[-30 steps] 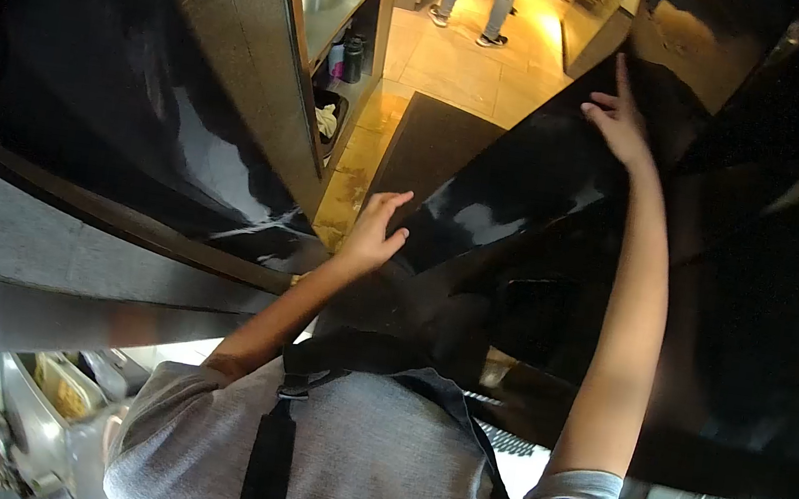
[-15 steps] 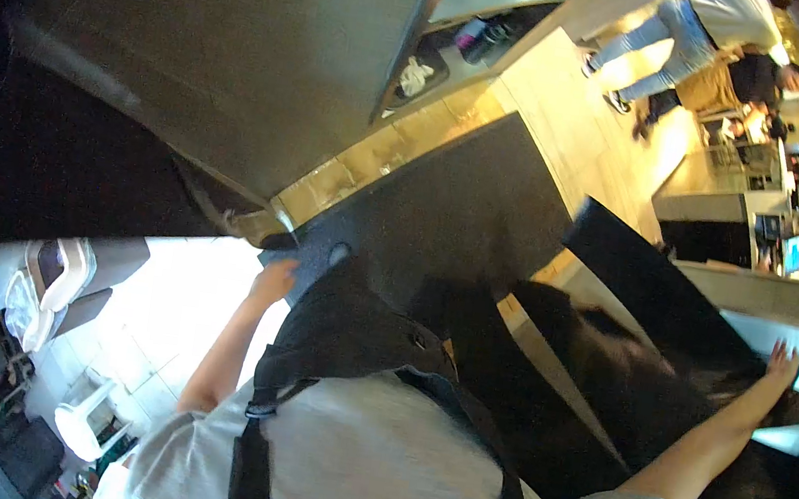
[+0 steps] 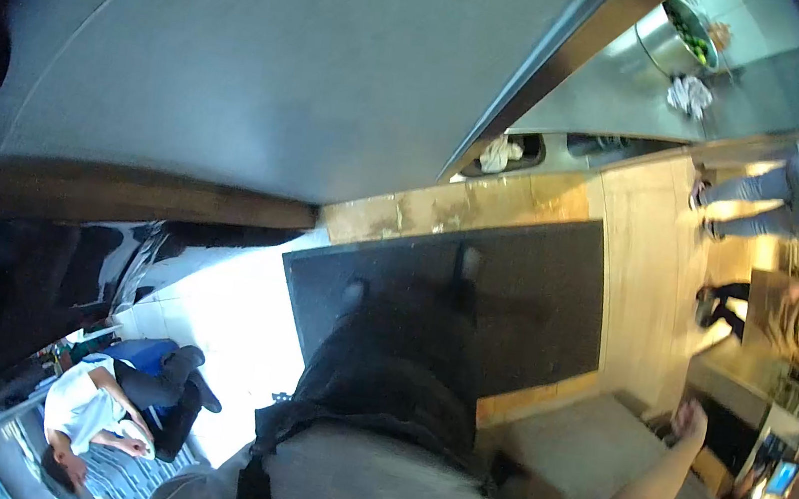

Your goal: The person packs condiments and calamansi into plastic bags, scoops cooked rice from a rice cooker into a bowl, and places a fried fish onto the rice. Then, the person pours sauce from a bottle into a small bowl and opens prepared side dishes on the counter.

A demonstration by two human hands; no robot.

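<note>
Can see right hand [image 3: 689,421] reaching out, fingers apparently part curled; too blurred to tell exactly how far open or whether holding anything. Can't see left hand, so can't tell its opening or hold. Nearest to right hand: low grey partition [image 3: 585,451], just beside the forearm, off the far corner of the dark mat [image 3: 544,299]; can't confirm contact. Expect it stiff, heavy, probably fixed, maybe slick on top. Brace with a flat palm on the top edge rather than pinch (no handle visible). Further out, on the steel counter [image 3: 778,92]: metal pot [image 3: 655,43] with green contents, likely rigid and weighty; best taken two-handed at opposite sides near the rim, kept level. Beside it, crumpled white cloth [image 3: 689,96], likely soft and light; pinch anywhere
</note>
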